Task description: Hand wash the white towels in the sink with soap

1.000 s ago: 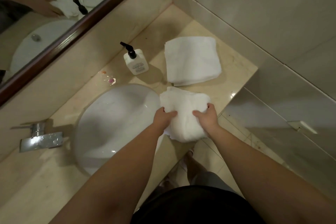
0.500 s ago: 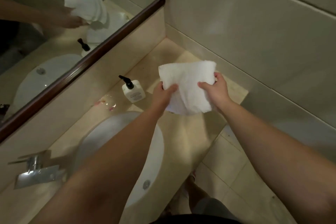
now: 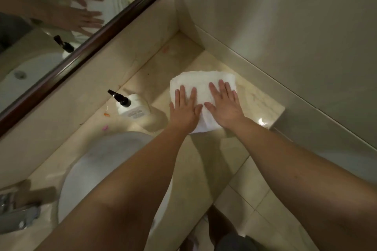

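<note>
Beige counter [image 3: 255, 96] in a wall corner, white towels [image 3: 201, 85] stacked right of the soap [image 3: 132, 106], left hand [image 3: 186, 108] and right hand [image 3: 225, 106] pressing flat on top, fingers spread, sink [image 3: 98, 161] nearer the person.

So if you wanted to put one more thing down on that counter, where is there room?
Bare counter lies between the towels and the side wall, and behind them in the corner. It is tighter between the soap bottle, towels and sink; both hands press the towels.
</note>
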A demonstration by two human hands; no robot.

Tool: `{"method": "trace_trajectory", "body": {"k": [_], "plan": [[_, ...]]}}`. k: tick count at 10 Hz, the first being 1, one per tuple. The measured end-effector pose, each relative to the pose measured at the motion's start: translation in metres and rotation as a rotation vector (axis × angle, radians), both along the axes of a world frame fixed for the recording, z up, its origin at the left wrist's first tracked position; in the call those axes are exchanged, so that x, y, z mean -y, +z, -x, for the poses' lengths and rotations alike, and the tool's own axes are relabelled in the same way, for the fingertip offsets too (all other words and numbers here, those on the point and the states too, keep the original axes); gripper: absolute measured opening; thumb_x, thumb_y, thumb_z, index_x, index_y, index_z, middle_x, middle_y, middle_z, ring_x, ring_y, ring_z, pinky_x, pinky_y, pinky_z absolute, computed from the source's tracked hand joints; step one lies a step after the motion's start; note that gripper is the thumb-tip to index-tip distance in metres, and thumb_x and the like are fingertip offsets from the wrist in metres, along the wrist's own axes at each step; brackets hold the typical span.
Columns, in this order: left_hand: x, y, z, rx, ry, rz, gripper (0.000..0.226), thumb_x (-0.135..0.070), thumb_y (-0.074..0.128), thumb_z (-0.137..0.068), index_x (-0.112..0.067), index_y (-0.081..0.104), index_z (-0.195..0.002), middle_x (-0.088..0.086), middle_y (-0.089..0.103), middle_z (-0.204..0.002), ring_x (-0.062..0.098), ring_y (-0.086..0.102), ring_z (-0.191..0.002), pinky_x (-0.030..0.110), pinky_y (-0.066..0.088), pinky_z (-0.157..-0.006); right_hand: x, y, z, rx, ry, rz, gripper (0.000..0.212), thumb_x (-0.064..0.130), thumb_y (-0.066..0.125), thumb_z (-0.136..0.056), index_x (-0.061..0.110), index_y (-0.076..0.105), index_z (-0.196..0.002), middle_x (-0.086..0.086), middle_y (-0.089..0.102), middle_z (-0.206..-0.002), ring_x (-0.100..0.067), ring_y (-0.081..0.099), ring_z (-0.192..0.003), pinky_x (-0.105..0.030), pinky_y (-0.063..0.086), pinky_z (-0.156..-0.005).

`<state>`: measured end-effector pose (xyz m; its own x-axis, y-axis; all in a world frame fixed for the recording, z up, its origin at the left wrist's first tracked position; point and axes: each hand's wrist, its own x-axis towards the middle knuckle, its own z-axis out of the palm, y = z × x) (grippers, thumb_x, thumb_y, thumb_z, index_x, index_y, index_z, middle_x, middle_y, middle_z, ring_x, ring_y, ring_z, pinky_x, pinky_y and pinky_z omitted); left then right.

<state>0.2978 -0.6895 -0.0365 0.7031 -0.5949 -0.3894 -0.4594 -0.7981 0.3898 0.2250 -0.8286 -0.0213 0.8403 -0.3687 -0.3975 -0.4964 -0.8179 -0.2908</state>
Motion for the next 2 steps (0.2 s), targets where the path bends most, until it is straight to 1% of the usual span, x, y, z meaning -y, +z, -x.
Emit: {"method": "trace_trajectory", "body": {"k": [1,2], "plan": [[0.0007,0.0017,-0.0045,-0.071,0.018,-0.059,0.062,-0.051,0.020,-0.106,-0.033,-0.010,-0.157,0.004,-0.025,-0.164,0.022,-0.021,-0.151,0.053,-0.001,-0.121,0.0076,0.0040,-0.0018,-0.066,0.024,-0.046,0.068,0.054,0.024,-0.103,0.031,-0.013,-0.155,-0.003,-0.021,-0.163,-0.020,-0.019,-0.150,-0.040,-0.010,-0.121],[0.0016,0.0100,-0.0050,-0.066,0.019,-0.069,0.064,-0.052,0.022,-0.105,-0.032,-0.008,-0.158,0.005,-0.022,-0.165,0.023,-0.018,-0.152,0.053,0.000,-0.121,0.0083,0.0111,-0.0009,-0.063,0.017,-0.072,0.069,0.055,0.026,-0.102,0.031,-0.011,-0.156,-0.003,-0.019,-0.163,-0.020,-0.018,-0.150,-0.041,-0.007,-0.122]]}}
